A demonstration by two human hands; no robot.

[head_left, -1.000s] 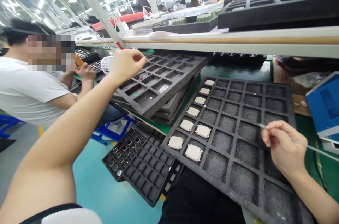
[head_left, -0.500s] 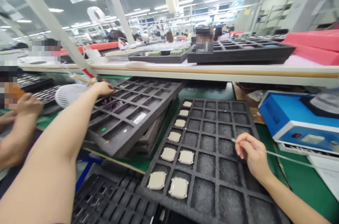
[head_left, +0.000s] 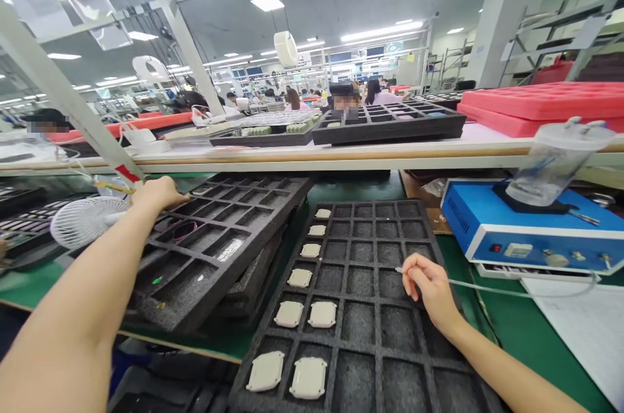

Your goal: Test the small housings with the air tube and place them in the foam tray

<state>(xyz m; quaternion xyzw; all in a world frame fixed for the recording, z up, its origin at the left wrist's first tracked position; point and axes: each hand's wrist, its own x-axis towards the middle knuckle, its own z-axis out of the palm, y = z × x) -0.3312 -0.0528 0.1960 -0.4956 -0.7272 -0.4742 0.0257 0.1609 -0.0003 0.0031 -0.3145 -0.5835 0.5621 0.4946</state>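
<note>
My right hand (head_left: 425, 286) is closed around a slim tool with a pale tip (head_left: 398, 269); a thin translucent hose (head_left: 492, 289) trails from it. It hovers above the right part of a black compartment tray (head_left: 361, 283). Cream, square plates with rounded corners (head_left: 288, 314) fill the tray's left column, and two more lie in the second column. Far to the left, my left hand (head_left: 163, 193) has its fingers curled at the left edge of another black tray (head_left: 256, 240). Whatever they may pinch is hidden. This second tray rests tilted on a stack of trays (head_left: 251, 283).
A blue machine (head_left: 521, 214) with a clear jar (head_left: 550, 162) stands at right. Paper (head_left: 578, 315) lies before it. A white fan (head_left: 85, 221) is beside my left forearm. The shelf edge (head_left: 351, 159) crosses above the trays, bearing more trays (head_left: 390, 130) and red foam (head_left: 536, 107).
My view has turned right and tilted up, so the scene sits further left and lower. Another person's arms at far left have mostly left view. Both my hands stay near the same trays.
</note>
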